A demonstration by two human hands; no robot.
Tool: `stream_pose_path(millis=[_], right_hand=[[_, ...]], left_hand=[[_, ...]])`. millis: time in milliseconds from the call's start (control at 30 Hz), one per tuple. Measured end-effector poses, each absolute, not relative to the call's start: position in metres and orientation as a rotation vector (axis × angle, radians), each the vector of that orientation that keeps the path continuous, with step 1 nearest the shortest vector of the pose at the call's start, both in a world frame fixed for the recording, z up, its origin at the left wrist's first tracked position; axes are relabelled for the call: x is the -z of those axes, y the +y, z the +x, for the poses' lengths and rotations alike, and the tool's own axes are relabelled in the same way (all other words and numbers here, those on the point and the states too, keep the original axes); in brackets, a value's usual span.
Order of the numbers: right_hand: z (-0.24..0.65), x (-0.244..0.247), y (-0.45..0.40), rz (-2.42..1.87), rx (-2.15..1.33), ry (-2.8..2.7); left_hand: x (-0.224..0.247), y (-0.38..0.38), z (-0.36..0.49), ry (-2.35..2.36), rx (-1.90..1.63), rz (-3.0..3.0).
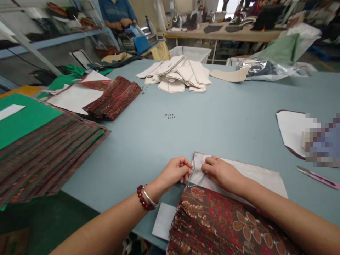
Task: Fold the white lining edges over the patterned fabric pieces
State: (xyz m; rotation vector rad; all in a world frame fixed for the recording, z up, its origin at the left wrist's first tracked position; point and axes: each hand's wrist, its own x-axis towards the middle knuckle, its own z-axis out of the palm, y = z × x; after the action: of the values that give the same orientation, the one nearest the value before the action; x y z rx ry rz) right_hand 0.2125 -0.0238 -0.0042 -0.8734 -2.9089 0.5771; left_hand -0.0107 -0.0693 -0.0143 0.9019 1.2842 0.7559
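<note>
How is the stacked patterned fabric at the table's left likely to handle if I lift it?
The stacked patterned fabric will probably be floppy: its near edge seems to droop past the table edge. Its layers lie fanned rather than squared, so they may slide apart if pushed. The green sheet on top could slip off too.
</note>
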Motion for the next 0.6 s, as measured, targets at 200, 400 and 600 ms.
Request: stream_pose_path(millis=[200,400,600], right_hand=[[0.215,0.003,-0.025,-0.908,-0.651,-2.860],[0.228,-0.013,-0.038,-0.811,-1.064,-2.719],[0.238,-0.023,-0.040,-0.853,-1.204,-2.651]], left_hand=[[0.015,-0.060,0.001,1.348,-0.676,1.263],[0.013,-0.051,0.012,1.135,-0.716,0.715],[0.016,-0.047,0.028,1.053,-0.984,0.490]])
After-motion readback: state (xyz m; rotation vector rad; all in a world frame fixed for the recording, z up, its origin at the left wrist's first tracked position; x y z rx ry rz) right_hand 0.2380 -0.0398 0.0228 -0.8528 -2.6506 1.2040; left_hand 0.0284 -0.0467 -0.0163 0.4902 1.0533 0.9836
